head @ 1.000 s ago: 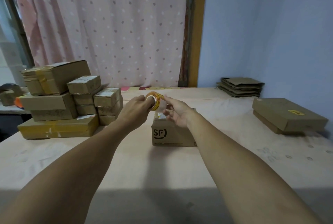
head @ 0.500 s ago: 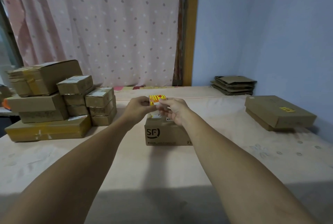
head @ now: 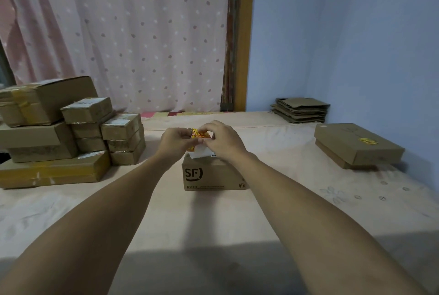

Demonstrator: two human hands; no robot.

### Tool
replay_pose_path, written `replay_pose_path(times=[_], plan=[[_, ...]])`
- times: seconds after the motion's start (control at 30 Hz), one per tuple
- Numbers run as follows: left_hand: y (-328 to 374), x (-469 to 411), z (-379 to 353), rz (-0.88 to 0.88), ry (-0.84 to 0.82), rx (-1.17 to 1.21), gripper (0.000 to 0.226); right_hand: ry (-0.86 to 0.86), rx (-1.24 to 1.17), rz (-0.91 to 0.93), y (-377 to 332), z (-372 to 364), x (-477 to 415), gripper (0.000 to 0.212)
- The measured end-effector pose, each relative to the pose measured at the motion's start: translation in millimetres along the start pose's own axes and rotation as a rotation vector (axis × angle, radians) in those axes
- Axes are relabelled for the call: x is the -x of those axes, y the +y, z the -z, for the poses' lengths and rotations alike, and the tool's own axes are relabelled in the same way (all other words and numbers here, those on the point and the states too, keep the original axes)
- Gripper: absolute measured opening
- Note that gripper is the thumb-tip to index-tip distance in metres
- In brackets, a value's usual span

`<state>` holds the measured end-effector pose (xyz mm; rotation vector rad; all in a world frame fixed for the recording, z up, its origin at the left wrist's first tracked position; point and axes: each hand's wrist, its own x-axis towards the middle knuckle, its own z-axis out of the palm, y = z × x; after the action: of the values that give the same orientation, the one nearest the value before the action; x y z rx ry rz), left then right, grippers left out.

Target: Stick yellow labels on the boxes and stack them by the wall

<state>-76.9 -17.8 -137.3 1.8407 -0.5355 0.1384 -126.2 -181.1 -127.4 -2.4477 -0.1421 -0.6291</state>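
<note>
Both my hands, left hand (head: 175, 140) and right hand (head: 222, 141), pinch the yellow label roll (head: 198, 134) just above the SF box (head: 213, 176) in the middle of the bed (head: 213, 223). The labels look feather-light, limp and sticky, best taken by a free corner and peeled slowly. A second ago the roll showed as a ring; now a strip faces me and white backing hangs below. One labelled box (head: 356, 145) lies by the wall (head: 356, 45).

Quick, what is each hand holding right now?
Left hand: holds the roll of yellow labels.
Right hand: pinches the loose end of that roll.
</note>
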Motion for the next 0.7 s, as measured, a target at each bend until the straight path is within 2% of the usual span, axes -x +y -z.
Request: replay_pose_path(times=[0.1, 0.2, 0.33, 0.5, 0.7], plan=[[2.5, 2.6, 3.9, 0.017, -0.062, 0.02, 0.014, 0.02, 0.022, 0.011, 3.3, 1.2, -0.2, 0.024], [1.7, 3.2, 6.7, 0.044, -0.151, -0.005, 0.011, 0.025, -0.022, -0.052, 5.5, 2.4, 1.7, 0.019], [-2.6, 1.8, 5.0, 0.027, -0.078, -0.079, 0.009, 0.0, 0.014, -0.058, 2.9, 0.4, 3.5, 0.019], [0.0, 6.9, 2.2, -0.017, -0.072, -0.12, 0.008, 0.021, 0.181, 0.02, -0.6, 0.3, 1.6, 0.021], [-3.3, 2.2, 10.2, -0.073, -0.048, -0.243, 0.009, -0.007, 0.055, -0.035, 0.4, -0.3, -0.3, 0.022]])
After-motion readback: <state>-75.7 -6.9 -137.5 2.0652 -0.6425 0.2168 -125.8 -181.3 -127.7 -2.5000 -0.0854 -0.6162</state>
